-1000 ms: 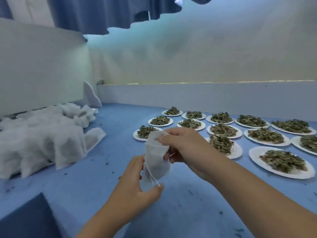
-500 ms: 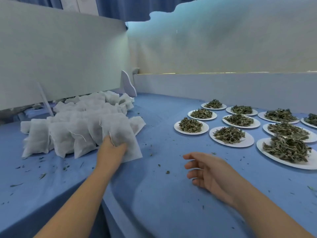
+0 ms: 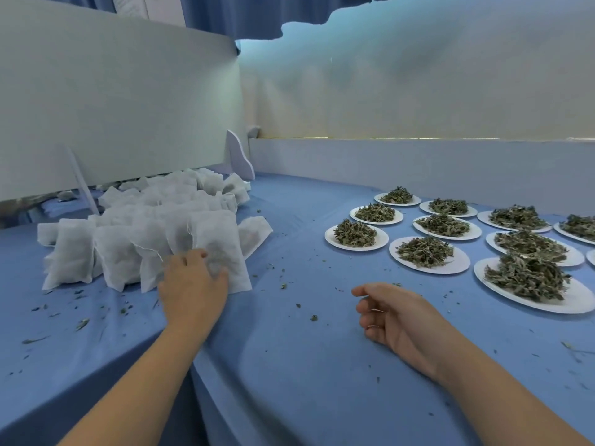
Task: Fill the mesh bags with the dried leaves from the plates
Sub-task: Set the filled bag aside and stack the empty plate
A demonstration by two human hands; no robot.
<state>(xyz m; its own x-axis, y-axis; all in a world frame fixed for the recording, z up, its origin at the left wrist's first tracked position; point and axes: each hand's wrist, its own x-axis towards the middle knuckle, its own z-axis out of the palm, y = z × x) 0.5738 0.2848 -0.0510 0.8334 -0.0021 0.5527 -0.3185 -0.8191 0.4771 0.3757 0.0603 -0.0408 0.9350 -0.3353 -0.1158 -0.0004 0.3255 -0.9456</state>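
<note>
White mesh bag [image 3: 222,244] under left hand [image 3: 191,284], fingers spread, right hand [image 3: 399,320] fingers slack, empty

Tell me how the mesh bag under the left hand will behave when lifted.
The mesh bag under the left hand looks like thin fabric over loose leaves: probably floppy and light. Its loose drawstring may snag neighbouring bags.

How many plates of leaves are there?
11 plates: nine in three rows of three, two more cut off at the right edge; others may lie out of view.
</note>
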